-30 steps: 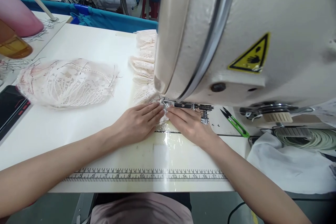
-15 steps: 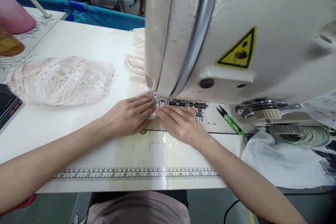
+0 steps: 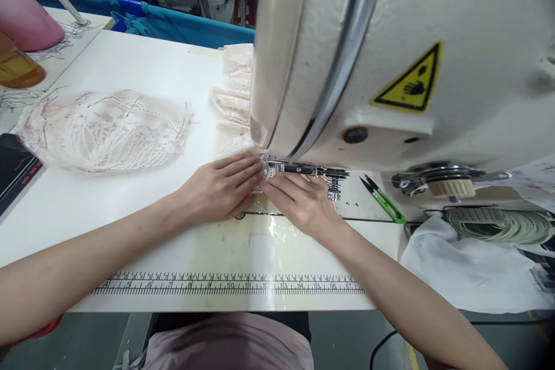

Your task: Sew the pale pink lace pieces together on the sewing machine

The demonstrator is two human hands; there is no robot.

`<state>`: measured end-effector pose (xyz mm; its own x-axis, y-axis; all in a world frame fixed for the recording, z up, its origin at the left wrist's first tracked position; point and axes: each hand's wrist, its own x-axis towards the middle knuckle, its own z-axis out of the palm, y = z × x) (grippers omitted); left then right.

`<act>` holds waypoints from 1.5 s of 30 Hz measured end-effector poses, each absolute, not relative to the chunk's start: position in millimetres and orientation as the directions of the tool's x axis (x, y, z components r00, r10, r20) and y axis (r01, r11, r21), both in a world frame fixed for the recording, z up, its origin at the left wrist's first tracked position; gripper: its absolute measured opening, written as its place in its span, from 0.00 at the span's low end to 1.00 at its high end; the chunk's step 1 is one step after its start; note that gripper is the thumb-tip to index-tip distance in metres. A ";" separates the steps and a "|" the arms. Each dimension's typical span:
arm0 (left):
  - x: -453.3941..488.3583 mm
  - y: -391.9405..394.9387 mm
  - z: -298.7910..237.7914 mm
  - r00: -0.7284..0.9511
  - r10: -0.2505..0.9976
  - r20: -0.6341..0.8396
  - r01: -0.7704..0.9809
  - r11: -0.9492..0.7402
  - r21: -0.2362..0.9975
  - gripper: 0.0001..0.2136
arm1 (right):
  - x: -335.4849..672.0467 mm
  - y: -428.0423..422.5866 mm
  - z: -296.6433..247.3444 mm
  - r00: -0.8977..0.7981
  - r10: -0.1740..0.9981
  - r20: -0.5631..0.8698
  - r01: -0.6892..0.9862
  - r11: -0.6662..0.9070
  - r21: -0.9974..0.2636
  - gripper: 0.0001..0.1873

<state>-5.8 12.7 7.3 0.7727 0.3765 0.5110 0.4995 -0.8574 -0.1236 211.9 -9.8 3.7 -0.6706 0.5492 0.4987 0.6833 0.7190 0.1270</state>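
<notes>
Since the frame of one second ago, both hands have shifted slightly leftward relative to the sewing machine point(image 3: 286, 58), and a short stretch of lace now shows between them. Left hand point(image 3: 222, 188): laid palm down, fingers nearly straight and close together, fingertips on the lace fabric point(image 3: 232, 105) just beside the metal presser assembly point(image 3: 299, 169). Right hand point(image 3: 304, 199): also palm down, fingers extended and close together, partly beneath that assembly. Fingertips of the two hands nearly meet; whether either pinches the lace underneath cannot be told. Location of the lace fabric: from the fingertips back along the left side of the machine head, lying in gathered folds on the white worktable point(image 3: 147, 254). A second lace piece point(image 3: 106, 134) lies flat to the left, well apart from the hands. Green-handled snips point(image 3: 385, 201) rest right of the right hand; a printed ruler scale point(image 3: 229, 284) runs along the near table edge.
</notes>
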 end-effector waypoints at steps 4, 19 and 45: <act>-7.1 12.7 6.0 0.791 0.383 0.477 0.467 -0.882 -0.067 0.15 | 213.8 -11.1 4.3 -0.670 0.563 0.484 0.682 0.724 0.102 0.15; -8.7 14.8 6.4 0.801 0.366 0.474 0.474 -0.871 -0.129 0.14 | 211.6 -12.0 0.0 -0.664 0.546 0.511 0.664 0.744 0.068 0.10; 4.9 -0.5 5.4 0.757 0.455 0.468 0.603 -0.762 -0.234 0.16 | 217.8 -13.4 1.3 -0.658 0.548 0.517 0.693 0.709 0.130 0.10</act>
<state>4.9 -0.5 5.4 0.7575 0.4553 0.4679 0.6031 -0.7625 -0.2344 217.8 -13.4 1.3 -0.6579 0.5479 0.5167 0.6929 0.7091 0.1305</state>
